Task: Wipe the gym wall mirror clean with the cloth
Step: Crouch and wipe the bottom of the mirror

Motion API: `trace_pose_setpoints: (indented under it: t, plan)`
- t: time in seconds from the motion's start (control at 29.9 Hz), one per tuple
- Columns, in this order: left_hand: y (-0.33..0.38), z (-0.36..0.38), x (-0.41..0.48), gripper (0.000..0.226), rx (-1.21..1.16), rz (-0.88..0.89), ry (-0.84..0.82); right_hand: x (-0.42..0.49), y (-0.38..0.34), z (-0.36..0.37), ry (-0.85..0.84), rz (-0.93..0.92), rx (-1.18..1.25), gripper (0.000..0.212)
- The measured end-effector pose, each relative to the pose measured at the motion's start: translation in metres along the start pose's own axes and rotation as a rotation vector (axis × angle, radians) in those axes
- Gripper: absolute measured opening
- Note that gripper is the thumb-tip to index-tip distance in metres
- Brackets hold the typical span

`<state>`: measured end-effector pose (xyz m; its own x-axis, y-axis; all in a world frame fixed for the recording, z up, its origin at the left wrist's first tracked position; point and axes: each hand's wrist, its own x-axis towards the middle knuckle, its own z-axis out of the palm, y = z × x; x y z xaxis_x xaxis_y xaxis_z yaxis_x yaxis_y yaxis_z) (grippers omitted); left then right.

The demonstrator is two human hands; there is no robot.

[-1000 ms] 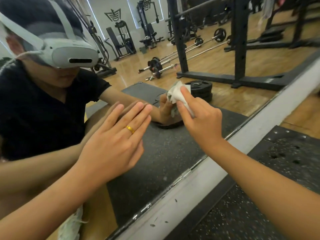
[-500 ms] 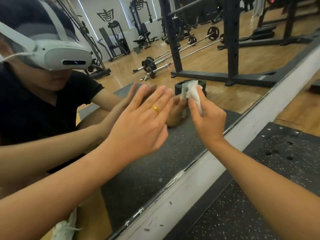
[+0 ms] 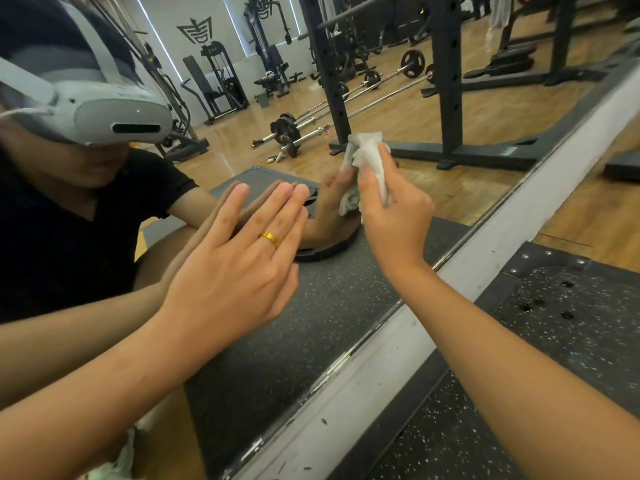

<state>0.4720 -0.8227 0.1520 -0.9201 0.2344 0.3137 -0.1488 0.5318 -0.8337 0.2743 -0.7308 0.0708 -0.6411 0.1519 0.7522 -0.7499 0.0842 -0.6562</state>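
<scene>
The wall mirror (image 3: 433, 188) spreads above and to the left of the gripping hand, and its pale lower frame (image 3: 391, 355) runs below that wrist. The left hand (image 3: 235, 271) lies flat on the glass with its fingers straight, just left of the grip. The right hand (image 3: 394, 220) pinches a crumpled white cloth (image 3: 369, 157) against the glass (most of it bunches above the thumb). A gold ring (image 3: 270, 239) sits on a left finger.

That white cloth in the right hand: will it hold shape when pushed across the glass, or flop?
Likely floppy: the cloth is crumpled into soft folds where the right hand pinches it. Probably very light: a pinch alone carries it. It may bunch further when dragged over the mirror.
</scene>
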Motion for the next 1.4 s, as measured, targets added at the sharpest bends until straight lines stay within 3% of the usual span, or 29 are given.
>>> trace_pose_setpoints:
  t: [0.07,0.17,0.23,0.43,0.6,0.8,0.97,1.1,1.2,1.4]
  plan:
    - [-0.001,-0.001,0.0,0.067,-0.013,0.001,0.0,-0.007,0.022,-0.003,0.009,0.04,-0.046,0.046]
    - [-0.002,-0.002,-0.001,0.067,-0.023,0.011,0.011,-0.016,0.059,-0.017,-0.036,0.299,-0.08,0.049]
    - [-0.001,-0.002,-0.001,0.065,-0.041,0.003,0.036,-0.014,0.067,-0.024,-0.071,0.376,-0.092,0.052]
    - [-0.001,-0.003,0.001,0.062,-0.081,-0.026,0.047,-0.014,0.038,-0.022,-0.149,0.267,0.002,0.048]
    - [0.004,-0.008,0.002,0.061,-0.146,-0.076,0.04,-0.027,0.042,-0.022,-0.124,0.322,0.024,0.055]
    - [0.017,-0.007,0.0,0.058,-0.192,-0.146,0.04,-0.029,0.032,-0.016,-0.086,0.365,0.037,0.048]
    - [0.021,-0.002,0.004,0.052,-0.332,-0.222,0.167,-0.023,0.034,-0.023,-0.1,0.421,0.047,0.041]
    - [0.025,0.001,0.005,0.049,-0.479,-0.306,0.24,-0.02,0.014,-0.019,-0.094,0.43,-0.025,0.035]
    - [0.018,-0.01,0.009,0.049,-0.578,-0.322,0.194,-0.012,-0.004,-0.021,-0.141,0.455,-0.199,0.042]
    - [0.017,-0.014,0.005,0.048,-0.557,-0.28,0.101,-0.019,-0.009,0.0,0.088,0.556,-0.132,0.04]
